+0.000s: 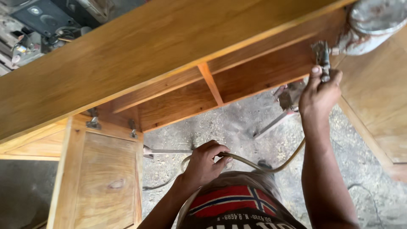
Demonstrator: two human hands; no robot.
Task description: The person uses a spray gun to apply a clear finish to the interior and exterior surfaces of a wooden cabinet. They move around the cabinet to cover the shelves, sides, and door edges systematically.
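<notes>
My right hand [320,95] is raised and grips the handle of a spray gun [323,59] whose stained metal cup [373,25] sits at the top right. The gun points at the inside of a varnished wooden cabinet [178,101] with a central divider. My left hand [205,163] is lower, closed around the yellowish air hose [254,163] that curves across to the gun.
An open cabinet door [106,178] with metal hinges hangs at the lower left. Another wooden panel [377,101] stands at the right. The floor [237,127] is dusty concrete with a metal stand leg [271,125] on it. Machinery sits at the top left.
</notes>
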